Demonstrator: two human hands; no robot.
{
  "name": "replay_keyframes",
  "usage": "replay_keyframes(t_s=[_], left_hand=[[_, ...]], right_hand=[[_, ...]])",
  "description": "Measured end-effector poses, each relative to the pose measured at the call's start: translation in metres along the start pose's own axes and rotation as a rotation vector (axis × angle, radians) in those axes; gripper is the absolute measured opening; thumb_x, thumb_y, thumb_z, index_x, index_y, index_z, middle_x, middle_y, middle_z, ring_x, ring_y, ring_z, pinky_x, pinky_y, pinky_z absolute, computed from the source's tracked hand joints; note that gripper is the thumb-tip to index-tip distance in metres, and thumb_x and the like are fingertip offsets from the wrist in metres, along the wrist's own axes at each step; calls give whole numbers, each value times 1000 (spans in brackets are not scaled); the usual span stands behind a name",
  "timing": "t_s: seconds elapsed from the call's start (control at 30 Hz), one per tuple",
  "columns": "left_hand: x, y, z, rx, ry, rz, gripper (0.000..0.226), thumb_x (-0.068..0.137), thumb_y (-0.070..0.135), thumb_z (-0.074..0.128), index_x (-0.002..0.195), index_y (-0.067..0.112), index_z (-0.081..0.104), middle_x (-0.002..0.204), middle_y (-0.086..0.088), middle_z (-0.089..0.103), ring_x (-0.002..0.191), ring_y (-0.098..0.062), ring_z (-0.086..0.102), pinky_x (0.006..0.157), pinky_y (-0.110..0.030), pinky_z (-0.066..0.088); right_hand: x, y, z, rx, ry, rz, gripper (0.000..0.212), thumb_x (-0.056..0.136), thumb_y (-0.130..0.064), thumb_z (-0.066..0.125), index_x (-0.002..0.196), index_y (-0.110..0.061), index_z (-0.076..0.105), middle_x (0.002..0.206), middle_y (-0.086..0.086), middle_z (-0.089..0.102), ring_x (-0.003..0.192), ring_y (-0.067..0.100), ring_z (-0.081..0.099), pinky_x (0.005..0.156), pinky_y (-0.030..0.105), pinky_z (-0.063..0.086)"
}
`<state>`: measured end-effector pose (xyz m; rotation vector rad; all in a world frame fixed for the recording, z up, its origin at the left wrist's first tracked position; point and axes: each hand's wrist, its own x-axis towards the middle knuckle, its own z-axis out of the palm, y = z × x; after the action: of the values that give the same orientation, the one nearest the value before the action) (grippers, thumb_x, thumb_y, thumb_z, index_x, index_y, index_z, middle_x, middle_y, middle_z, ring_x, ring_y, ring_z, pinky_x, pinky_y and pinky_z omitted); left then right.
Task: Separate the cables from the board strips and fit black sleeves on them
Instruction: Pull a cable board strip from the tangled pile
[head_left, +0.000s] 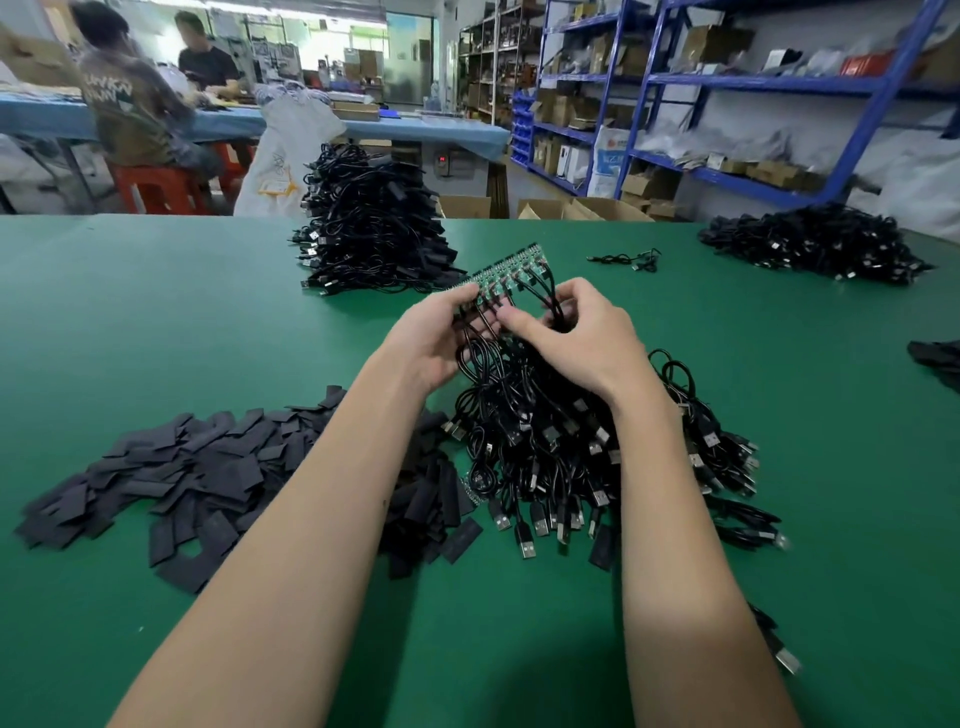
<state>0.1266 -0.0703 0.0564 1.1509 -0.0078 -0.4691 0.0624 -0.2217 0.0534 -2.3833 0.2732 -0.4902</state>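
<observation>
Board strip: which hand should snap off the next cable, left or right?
Right, probably. The right hand is already curled round cables at the board strip end, while the left hand grips the strip's near end and steadies it. The sleeves lie by the left arm.

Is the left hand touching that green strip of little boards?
Touching: the head view shows the left hand with fingers curled around the board strip's near end.

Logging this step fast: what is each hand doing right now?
Left hand: grips the board strip at its near end.
Right hand: fingers curled, pinching the cables that hang from the strip.
</observation>
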Motion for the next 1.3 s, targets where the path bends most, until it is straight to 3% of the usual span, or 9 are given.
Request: replay_keyframes(t_s=[0.13,0.27,0.4,0.53,0.73,0.93,1.07,1.17,1.3], left_hand=[[-3,4,3,16,-30,-19,17,105,21,52,101,8,62,67,-1,71,49,-8,65,44,-19,50],[-6,-2,-6,43,-87,15,31,98,44,60,104,15,67,84,1,66,87,-17,62,93,-37,50],[-17,-19,-11,150,-194,-9,43,90,63,60,98,26,81,95,1,76,85,-16,72,74,-30,60],[-25,-25,-13,179,-318,-19,46,97,59,54,114,24,77,116,-3,74,97,-19,72,81,-34,58],[-40,-11,-38,210,-313,14,52,88,67,58,100,20,76,81,-3,74,61,-15,69,51,-23,54],[-63,10,-77,285,-215,-18,28,77,47,69,70,21,74,60,5,54,37,-3,45,31,-13,34],[-82,7,-117,352,38,-50,51,91,33,69,136,19,48,83,-7,58,41,-11,49,33,-19,40],[-97,2,-137,379,50,-113,61,83,33,75,136,27,46,87,-13,66,42,-15,51,34,-21,42],[-109,1,-151,480,25,-159,77,58,37,84,126,31,49,87,-12,73,43,-15,51,40,-24,48]], right_hand=[[0,-9,8,69,3,-14,53,66,-81,67,78,-29,64,69,-15,58,69,7,60,66,32,48],[1,-18,10,292,77,32,32,88,-48,70,68,-23,65,70,-5,68,75,19,68,73,38,57],[1,-30,11,676,95,170,32,95,-40,67,76,-14,67,83,9,77,73,20,75,67,36,63],[5,-36,17,882,-1,280,29,95,-40,66,86,-13,73,80,2,78,78,22,76,74,38,62],[3,-47,21,1086,-310,247,36,102,-35,56,75,-20,75,78,-4,74,82,17,70,104,51,52],[-11,-68,37,907,-600,226,35,103,-48,52,108,-15,65,74,-4,74,60,10,69,47,26,54],[-19,-67,49,778,-810,228,31,104,-42,53,116,-16,66,99,5,79,84,18,77,67,33,63],[-25,-65,60,751,-918,310,42,100,-42,60,130,-13,58,112,16,76,85,24,77,63,28,63],[-28,-61,75,693,-967,359,45,100,-45,58,130,-13,52,94,19,77,72,23,76,60,27,62]])
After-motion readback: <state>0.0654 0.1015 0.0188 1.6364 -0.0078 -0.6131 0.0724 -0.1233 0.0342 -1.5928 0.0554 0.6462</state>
